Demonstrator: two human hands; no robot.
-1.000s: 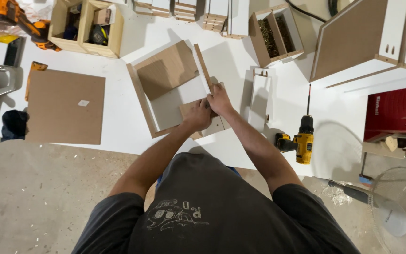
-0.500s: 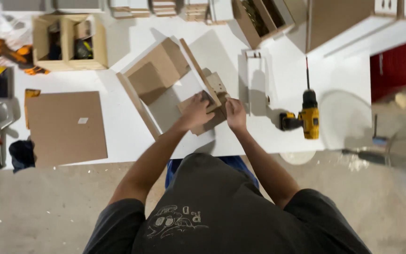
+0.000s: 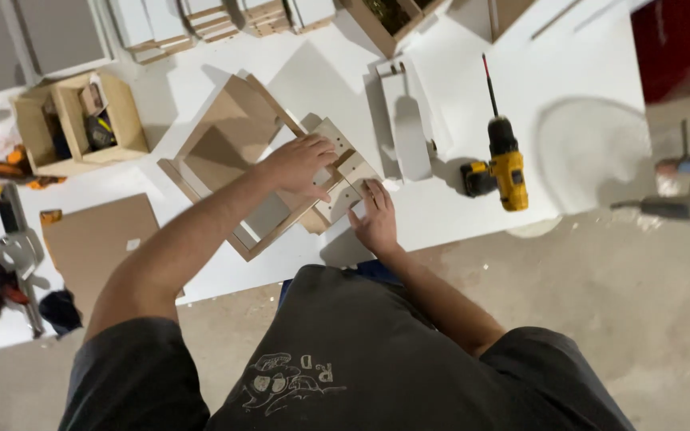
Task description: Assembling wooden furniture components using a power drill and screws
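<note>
Both grips flat, left hand (image 3: 301, 164) and right hand (image 3: 374, 219) pressing wooden drawer frame (image 3: 229, 140), wooden box (image 3: 81, 124) holding small tools

Both hands, left hand (image 3: 301, 164) and right hand (image 3: 374, 219), pressing wooden drawer frame (image 3: 241, 152) on white table (image 3: 592, 72).
</note>
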